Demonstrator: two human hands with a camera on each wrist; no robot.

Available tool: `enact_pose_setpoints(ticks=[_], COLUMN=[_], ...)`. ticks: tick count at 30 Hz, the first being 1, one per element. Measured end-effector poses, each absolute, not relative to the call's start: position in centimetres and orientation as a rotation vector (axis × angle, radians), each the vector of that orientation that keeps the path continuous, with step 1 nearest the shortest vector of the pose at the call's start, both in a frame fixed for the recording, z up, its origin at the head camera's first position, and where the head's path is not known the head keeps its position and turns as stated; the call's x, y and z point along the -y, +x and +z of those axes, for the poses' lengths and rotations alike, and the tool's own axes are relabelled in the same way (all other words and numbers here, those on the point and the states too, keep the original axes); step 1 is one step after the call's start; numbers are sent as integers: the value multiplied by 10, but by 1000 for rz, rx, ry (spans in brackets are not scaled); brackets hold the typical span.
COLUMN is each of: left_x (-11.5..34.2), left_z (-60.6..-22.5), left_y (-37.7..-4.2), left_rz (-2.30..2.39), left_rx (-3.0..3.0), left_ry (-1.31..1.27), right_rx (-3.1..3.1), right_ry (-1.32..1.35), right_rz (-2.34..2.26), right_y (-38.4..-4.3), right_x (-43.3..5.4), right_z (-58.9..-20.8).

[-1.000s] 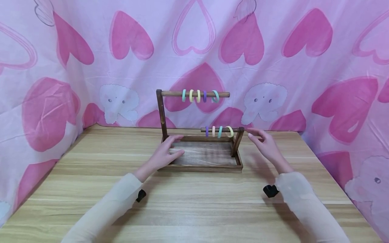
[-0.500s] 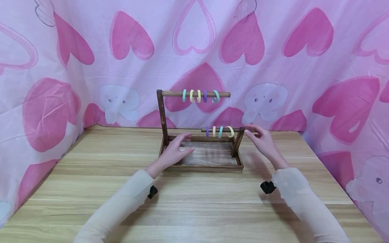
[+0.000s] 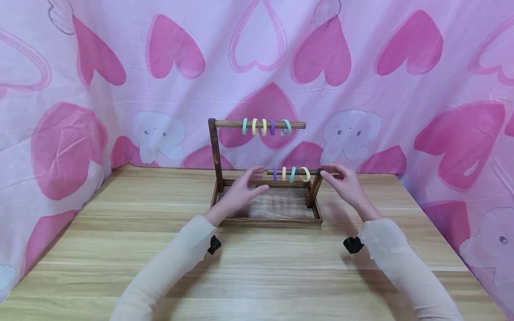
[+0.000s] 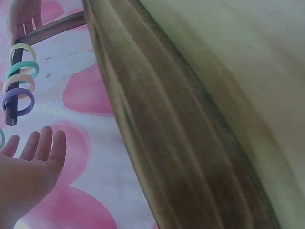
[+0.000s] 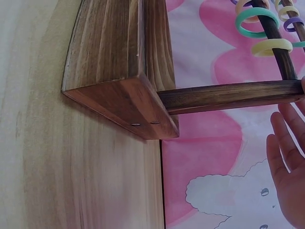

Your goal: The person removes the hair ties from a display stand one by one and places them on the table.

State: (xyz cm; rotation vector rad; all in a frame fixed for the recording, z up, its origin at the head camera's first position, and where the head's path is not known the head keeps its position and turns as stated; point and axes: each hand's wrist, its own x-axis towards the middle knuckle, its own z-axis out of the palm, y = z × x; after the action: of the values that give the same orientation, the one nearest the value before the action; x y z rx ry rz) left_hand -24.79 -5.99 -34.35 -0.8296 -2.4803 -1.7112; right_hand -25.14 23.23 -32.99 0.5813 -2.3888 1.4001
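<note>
Loosely, round rings (image 3: 283, 174) encircle wooden rods (image 3: 230, 123).

The worktop (image 3: 277, 276) is pale wood, its streaky grain running from the left hand's side across to the right hand's side. It reaches well past both hands, to a straight far edge beyond them, and runs nearer the person beneath both forearms. Directly on it sits a dark brown wooden stand (image 3: 217, 156) — its low rectangular base tray (image 3: 273, 223) rests flat, one end under the left hand (image 3: 241, 191), the other just short of the right hand (image 3: 346, 185). Forearm shadows fall on the wood — soft-edged, nearer the person than the hands.
</note>
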Motion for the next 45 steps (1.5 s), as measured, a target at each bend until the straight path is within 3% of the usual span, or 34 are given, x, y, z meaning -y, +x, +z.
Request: enact_pose_setpoints(ticks=[7,25,32,45], left_x=[53,40,31,31], left_z=[-354,-336,-350,-330], left_y=[-269,-267,-282,-262], left_rz=[-1729,-1748,-1754,-1794], left_rx=[2501,2543,2478,2449], left_ry=[-795,-830,-836,-815], right_rx=[2415,2370,2361,2360], right_ry=[578,604,602,618], right_rz=[1368,1424,1432,1442], right_y=[-252,-251,-251,-253], right_x=[-233,-232,-231,-231], right_z=[-328,-327,-327,-327])
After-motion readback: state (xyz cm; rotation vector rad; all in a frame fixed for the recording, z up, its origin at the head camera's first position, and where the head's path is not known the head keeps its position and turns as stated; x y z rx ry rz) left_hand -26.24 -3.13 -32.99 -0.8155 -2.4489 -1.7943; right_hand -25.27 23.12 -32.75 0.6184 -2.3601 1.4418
